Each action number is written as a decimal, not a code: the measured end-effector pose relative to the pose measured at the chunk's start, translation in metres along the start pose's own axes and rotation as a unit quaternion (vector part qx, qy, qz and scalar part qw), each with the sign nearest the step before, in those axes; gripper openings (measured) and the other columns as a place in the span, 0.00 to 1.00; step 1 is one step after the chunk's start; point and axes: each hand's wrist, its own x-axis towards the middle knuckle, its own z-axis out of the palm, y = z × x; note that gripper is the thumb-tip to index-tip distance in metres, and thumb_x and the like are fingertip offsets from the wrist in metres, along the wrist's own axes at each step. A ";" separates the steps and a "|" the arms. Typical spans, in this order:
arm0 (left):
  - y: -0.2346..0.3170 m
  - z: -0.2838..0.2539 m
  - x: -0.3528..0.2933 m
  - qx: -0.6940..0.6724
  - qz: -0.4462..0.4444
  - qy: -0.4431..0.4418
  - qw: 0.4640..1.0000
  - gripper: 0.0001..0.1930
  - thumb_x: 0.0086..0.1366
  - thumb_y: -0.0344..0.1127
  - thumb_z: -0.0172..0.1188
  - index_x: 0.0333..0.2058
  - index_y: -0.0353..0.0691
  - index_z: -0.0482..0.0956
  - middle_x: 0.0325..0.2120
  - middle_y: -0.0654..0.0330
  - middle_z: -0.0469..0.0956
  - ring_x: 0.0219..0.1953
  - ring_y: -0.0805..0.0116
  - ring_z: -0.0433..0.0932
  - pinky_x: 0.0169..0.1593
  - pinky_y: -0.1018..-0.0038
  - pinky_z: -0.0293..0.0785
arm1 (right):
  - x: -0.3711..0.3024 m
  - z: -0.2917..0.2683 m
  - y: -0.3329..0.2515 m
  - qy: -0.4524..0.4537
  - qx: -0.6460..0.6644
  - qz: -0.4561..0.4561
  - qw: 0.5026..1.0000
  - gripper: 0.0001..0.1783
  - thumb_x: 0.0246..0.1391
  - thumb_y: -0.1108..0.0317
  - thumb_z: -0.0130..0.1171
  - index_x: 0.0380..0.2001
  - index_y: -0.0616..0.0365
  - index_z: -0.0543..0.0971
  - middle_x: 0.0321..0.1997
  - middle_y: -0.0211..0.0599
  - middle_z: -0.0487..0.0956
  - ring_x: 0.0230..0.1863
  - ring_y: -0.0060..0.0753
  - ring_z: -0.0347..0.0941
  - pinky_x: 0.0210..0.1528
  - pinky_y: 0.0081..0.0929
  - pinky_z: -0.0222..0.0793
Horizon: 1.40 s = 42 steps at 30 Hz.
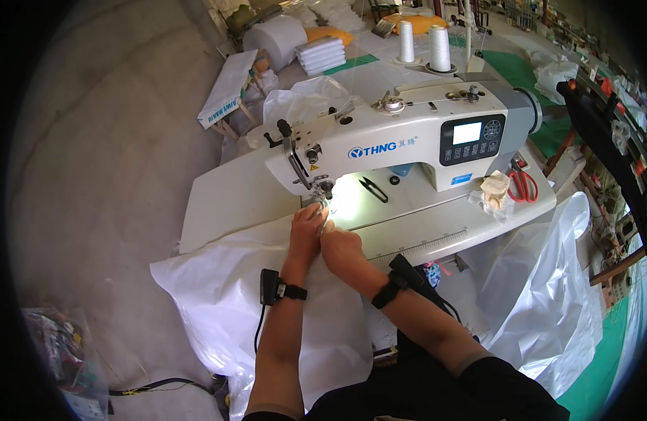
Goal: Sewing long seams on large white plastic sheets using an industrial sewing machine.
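A white sewing machine stands on its table with its lamp lit beside the needle. Both hands are close together in front of the presser foot. My left hand is just left of the needle area, its fingers closed on the edge of a white plastic sheet. Right beside it, my right hand is closed in a pinch at the same edge; its fingertips are partly hidden. The sheet drapes over the table's front left and hangs down under my forearms.
Black thread snips lie under the machine arm. Red-handled scissors rest at the table's right end beside a crumpled tan piece. Two white thread cones stand behind. More white plastic sheeting hangs at the right.
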 end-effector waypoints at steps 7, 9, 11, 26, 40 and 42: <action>0.006 -0.006 0.001 -0.068 0.011 -0.011 0.998 0.12 0.51 0.31 0.63 0.37 0.39 0.80 0.41 0.55 0.77 0.43 0.54 0.74 0.47 0.65 0.72 | -0.007 -0.007 -0.002 0.021 -0.026 -0.017 0.999 0.20 0.47 0.71 0.53 0.44 0.73 0.71 0.27 0.38 0.78 0.30 0.32 0.78 0.29 0.24 0.72; 0.006 -0.006 0.003 -0.113 -0.034 -0.005 0.993 0.09 0.51 0.33 0.61 0.33 0.37 0.80 0.38 0.55 0.78 0.43 0.56 0.74 0.48 0.65 0.71 | -0.017 -0.009 -0.004 0.013 -0.021 -0.028 0.999 0.19 0.47 0.70 0.53 0.42 0.71 0.72 0.28 0.39 0.78 0.30 0.34 0.78 0.30 0.27 0.72; 0.009 -0.012 0.004 -0.073 -0.047 -0.037 0.996 0.10 0.52 0.33 0.60 0.33 0.37 0.80 0.39 0.54 0.78 0.44 0.55 0.73 0.48 0.65 0.71 | -0.023 -0.011 0.001 0.007 -0.017 -0.040 0.999 0.18 0.47 0.69 0.52 0.41 0.70 0.73 0.28 0.40 0.78 0.30 0.37 0.78 0.31 0.29 0.73; 0.039 -0.001 -0.015 0.062 -0.018 -0.008 0.998 0.11 0.59 0.33 0.51 0.40 0.36 0.73 0.44 0.52 0.72 0.47 0.52 0.69 0.52 0.60 0.64 | 0.060 0.003 0.060 0.052 0.653 0.133 0.744 0.27 0.59 0.52 0.51 0.56 0.57 0.68 0.33 0.36 0.78 0.22 0.17 0.73 0.20 0.16 0.69; 0.053 -0.009 -0.015 0.061 -0.010 -0.012 0.998 0.11 0.59 0.31 0.50 0.41 0.36 0.71 0.45 0.52 0.72 0.47 0.53 0.69 0.52 0.61 0.63 | 0.077 0.011 0.060 0.119 0.632 0.120 0.756 0.18 0.58 0.53 0.53 0.34 0.58 0.77 0.18 0.31 0.73 0.13 0.16 0.67 0.14 0.16 0.64; 0.059 -0.011 -0.023 0.065 -0.012 -0.021 0.998 0.12 0.59 0.31 0.50 0.41 0.36 0.71 0.45 0.52 0.72 0.48 0.53 0.68 0.53 0.61 0.63 | 0.076 0.010 0.062 0.110 0.633 0.127 0.756 0.18 0.57 0.53 0.54 0.39 0.57 0.78 0.19 0.32 0.74 0.13 0.16 0.67 0.13 0.17 0.64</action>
